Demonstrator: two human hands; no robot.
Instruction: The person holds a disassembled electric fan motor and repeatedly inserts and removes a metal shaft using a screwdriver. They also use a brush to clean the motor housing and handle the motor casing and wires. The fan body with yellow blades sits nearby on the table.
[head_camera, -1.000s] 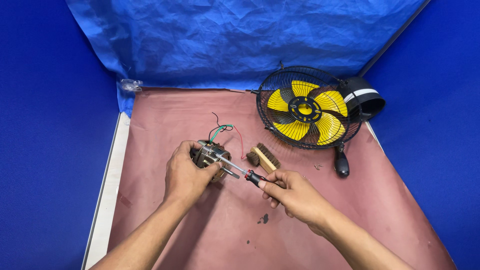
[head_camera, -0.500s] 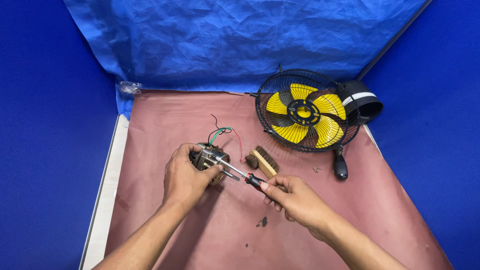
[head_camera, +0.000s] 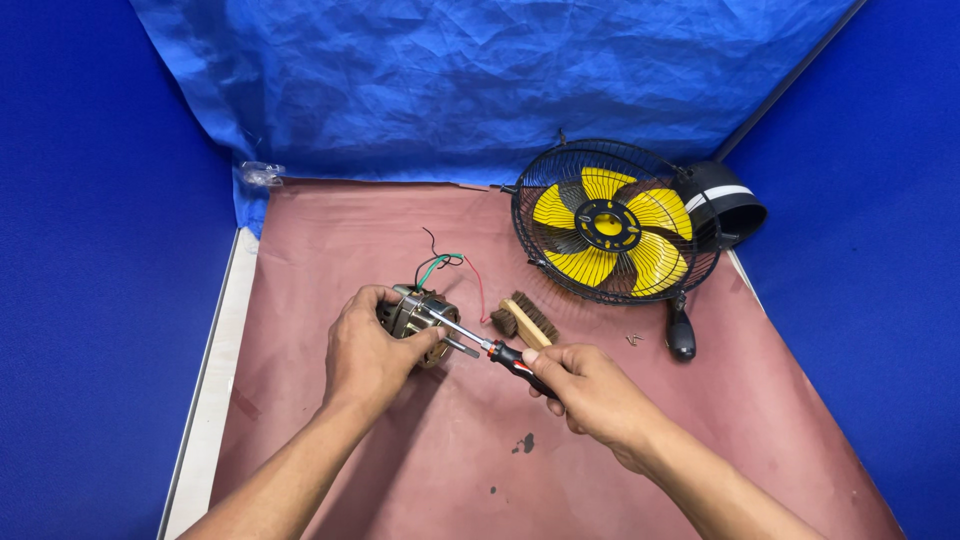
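Note:
My left hand (head_camera: 366, 353) grips a small metal fan motor (head_camera: 412, 314) just above the reddish-brown table cover (head_camera: 330, 240). Thin black, green and red wires (head_camera: 447, 262) trail from the motor toward the back. My right hand (head_camera: 588, 392) holds a screwdriver (head_camera: 478, 341) by its black and red handle. The shaft points up and left, and its tip rests against the motor's front face beside the motor shaft.
A small wooden brush (head_camera: 524, 319) lies just right of the motor. A black fan cage with yellow blades (head_camera: 612, 224) stands at the back right, with a black housing (head_camera: 728, 201) behind it. Small screws (head_camera: 633, 340) lie near its base. Blue tarp walls surround the table.
Both hands have barely moved. The screwdriver stays on the motor with a slightly changed angle, and the view has shifted a little.

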